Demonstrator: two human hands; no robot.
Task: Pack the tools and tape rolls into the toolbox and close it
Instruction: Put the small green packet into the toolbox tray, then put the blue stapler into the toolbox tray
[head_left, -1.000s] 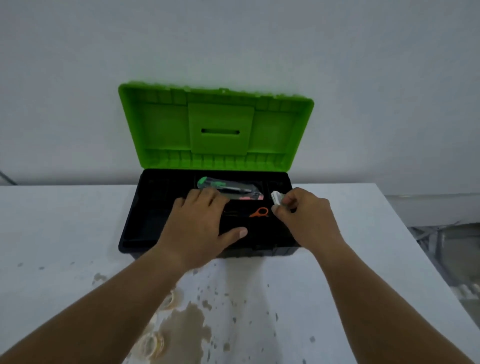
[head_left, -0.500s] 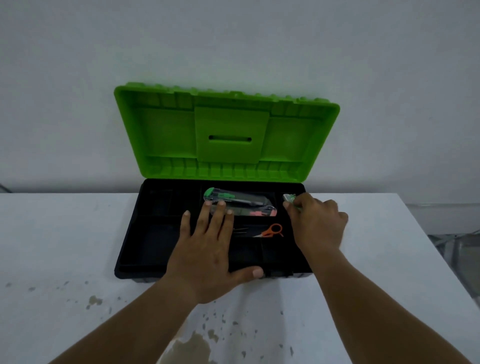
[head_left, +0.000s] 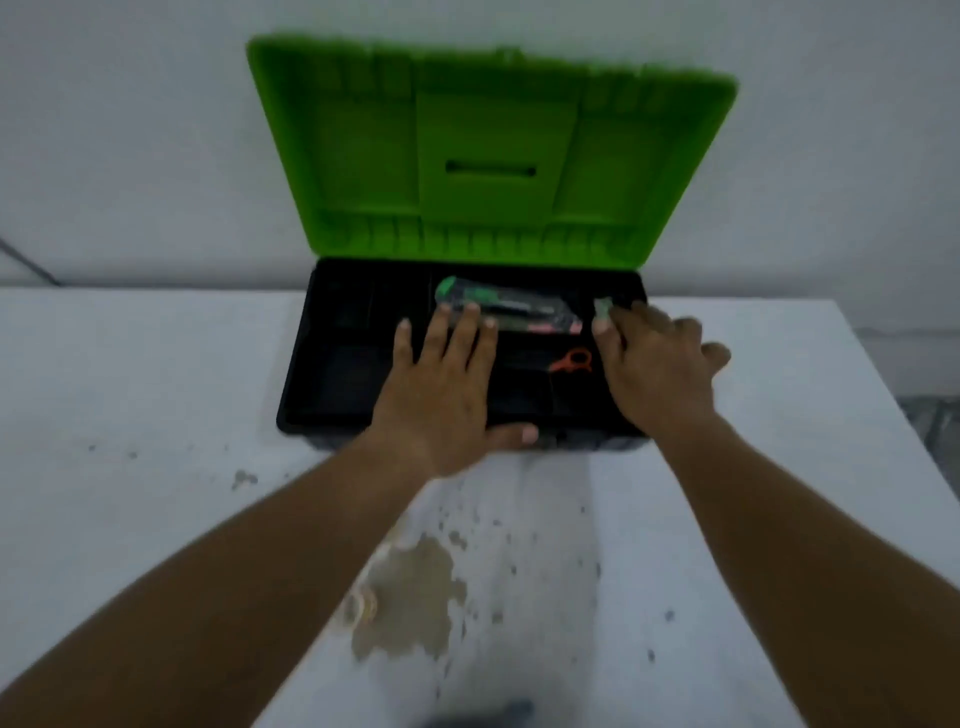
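Toolbox: the black toolbox (head_left: 332, 374) stands on the white desk (head_left: 156, 405) against the wall, its green lid (head_left: 493, 156) raised and leaning back.
Already inside: a green-ended tool in clear packaging (head_left: 506, 312) lies across the back of the tray, and a small orange-handled tool (head_left: 571, 361) sits in a compartment nearer the front (what kind of tool it is I cannot tell).
Left hand: the left hand (head_left: 441, 384) lies flat and spread over the middle of the tray, fingertips touching the packaged tool, thumb along the front rim; its grip is loose and has hold of nothing.
Right hand: the right hand (head_left: 654, 364) is at the right end of the tray, its grip pinched on a small pale piece (head_left: 602, 309) at the back corner, too blurred to name.
Done so far: by my judgement, most of the packing, since no loose tools or tape rolls show on the desk.
Left to do: seating the last piece, lowering the lid, latching it.
Tape rolls: none can be made out in the dark tray.
Writing and brands: nothing readable; the frame is motion-blurred and the packaging print is only a pink smear.
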